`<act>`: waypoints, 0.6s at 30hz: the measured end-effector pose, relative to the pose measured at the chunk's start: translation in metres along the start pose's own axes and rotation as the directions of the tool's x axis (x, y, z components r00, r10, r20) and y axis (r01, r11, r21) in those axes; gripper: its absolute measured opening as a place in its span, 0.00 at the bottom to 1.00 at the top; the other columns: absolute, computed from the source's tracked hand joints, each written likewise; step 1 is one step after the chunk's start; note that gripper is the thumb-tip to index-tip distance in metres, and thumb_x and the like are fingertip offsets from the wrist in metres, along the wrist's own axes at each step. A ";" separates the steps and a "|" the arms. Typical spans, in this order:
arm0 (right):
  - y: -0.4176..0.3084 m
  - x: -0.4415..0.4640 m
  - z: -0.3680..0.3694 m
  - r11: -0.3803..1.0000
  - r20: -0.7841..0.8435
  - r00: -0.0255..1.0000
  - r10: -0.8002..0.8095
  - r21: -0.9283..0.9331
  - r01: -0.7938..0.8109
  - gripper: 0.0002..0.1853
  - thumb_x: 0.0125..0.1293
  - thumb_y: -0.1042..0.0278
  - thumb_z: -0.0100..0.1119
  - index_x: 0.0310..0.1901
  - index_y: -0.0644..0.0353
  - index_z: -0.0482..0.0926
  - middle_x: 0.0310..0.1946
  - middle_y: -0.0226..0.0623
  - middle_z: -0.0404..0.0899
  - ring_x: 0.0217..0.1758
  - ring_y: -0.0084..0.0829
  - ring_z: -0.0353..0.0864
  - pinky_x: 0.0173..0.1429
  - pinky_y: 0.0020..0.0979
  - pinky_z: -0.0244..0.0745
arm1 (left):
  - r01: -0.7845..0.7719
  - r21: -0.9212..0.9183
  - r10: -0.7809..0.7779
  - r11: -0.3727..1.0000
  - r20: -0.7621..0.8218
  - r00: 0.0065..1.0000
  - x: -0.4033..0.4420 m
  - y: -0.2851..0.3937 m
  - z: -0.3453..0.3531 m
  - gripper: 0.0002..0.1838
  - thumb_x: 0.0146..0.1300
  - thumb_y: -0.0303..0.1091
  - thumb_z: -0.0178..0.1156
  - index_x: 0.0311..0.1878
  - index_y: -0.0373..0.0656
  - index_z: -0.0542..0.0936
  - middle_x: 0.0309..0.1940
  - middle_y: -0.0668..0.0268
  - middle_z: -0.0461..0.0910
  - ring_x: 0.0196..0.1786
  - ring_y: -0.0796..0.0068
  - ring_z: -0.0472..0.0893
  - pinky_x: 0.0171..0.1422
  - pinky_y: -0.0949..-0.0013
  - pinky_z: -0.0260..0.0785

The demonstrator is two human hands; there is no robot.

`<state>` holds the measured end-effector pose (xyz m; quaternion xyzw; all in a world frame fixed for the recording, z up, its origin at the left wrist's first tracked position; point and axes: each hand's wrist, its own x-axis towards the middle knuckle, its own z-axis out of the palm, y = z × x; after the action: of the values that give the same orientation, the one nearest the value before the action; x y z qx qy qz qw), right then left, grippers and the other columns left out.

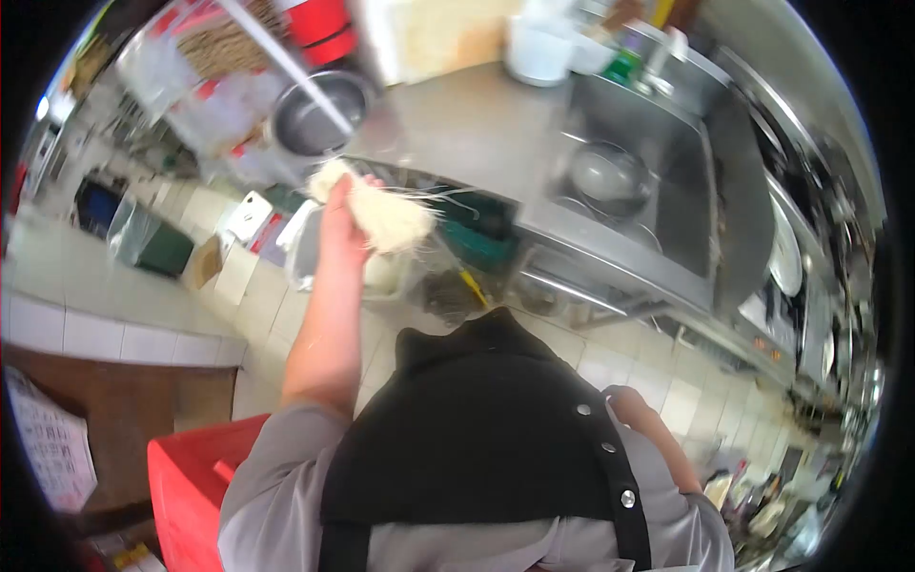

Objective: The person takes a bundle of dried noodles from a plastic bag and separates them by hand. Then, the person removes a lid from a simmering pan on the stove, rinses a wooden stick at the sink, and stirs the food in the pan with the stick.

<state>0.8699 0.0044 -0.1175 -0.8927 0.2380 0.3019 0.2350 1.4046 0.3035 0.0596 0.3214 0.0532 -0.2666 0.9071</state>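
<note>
1 pale noodle bundle (395,219) is gripped around its middle by the left hand (341,227), near the steel counter (457,119); probably light and brittle, it is best cradled there. The right hand's (629,408) grip cannot be told.

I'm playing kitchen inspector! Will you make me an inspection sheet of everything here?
Surface: flat silver metal counter beside a rectangular metal sink.
Job's things: bundle of thin, cream-coloured strands, held up.
Clutter: round white plastic tub on the counter; round metal bowl in the sink.
Hands: left hand closed around the bundle; right hand unclear.
Cables: nothing seen.
Surroundings: pale tiled floor; dark green bin.
</note>
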 end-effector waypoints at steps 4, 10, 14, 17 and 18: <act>0.043 -0.072 0.028 0.962 0.099 0.958 0.270 0.005 -0.272 0.26 0.63 0.44 0.48 0.37 0.60 0.86 0.43 0.50 0.83 0.49 0.50 0.81 0.56 0.44 0.75 | 0.082 0.191 -0.140 0.978 0.316 0.938 -0.018 -0.010 0.018 0.19 0.64 0.51 0.59 0.49 0.48 0.76 0.45 0.62 0.78 0.48 0.55 0.79 0.53 0.42 0.74; 0.119 -0.146 0.034 0.814 -0.076 0.839 0.539 0.302 -0.496 0.22 0.61 0.50 0.52 0.37 0.62 0.85 0.43 0.50 0.83 0.49 0.51 0.81 0.56 0.43 0.76 | -0.160 0.276 0.127 0.948 0.134 0.983 0.021 0.009 0.030 0.21 0.67 0.42 0.58 0.59 0.42 0.72 0.53 0.60 0.76 0.53 0.60 0.77 0.60 0.53 0.71; 0.157 -0.174 -0.008 0.836 -0.255 0.834 0.490 0.407 -0.367 0.20 0.61 0.49 0.56 0.36 0.59 0.85 0.39 0.50 0.83 0.45 0.50 0.82 0.52 0.43 0.77 | -0.252 0.250 0.225 0.935 0.133 0.965 0.029 0.008 0.074 0.20 0.70 0.40 0.55 0.59 0.40 0.72 0.53 0.59 0.77 0.54 0.61 0.77 0.62 0.54 0.70; 0.160 -0.189 -0.078 0.791 -0.454 0.671 0.586 0.501 -0.351 0.15 0.60 0.53 0.59 0.34 0.56 0.85 0.32 0.49 0.83 0.39 0.49 0.82 0.46 0.43 0.77 | -0.247 0.311 0.227 0.918 0.100 0.969 0.036 -0.007 0.108 0.22 0.70 0.43 0.53 0.62 0.40 0.71 0.54 0.60 0.78 0.56 0.57 0.77 0.62 0.49 0.70; 0.154 -0.196 -0.106 0.775 -0.515 0.607 0.605 0.553 -0.304 0.13 0.60 0.55 0.59 0.34 0.57 0.85 0.30 0.48 0.83 0.36 0.48 0.82 0.44 0.41 0.77 | -0.269 0.288 0.247 0.919 0.111 0.963 0.045 -0.015 0.112 0.22 0.70 0.43 0.53 0.62 0.40 0.71 0.54 0.59 0.78 0.56 0.58 0.77 0.62 0.48 0.70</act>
<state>0.6899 -0.1191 0.0431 -0.7746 0.5881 -0.0459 0.2283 1.4264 0.2050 0.1272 0.4498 -0.0635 -0.1611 0.8762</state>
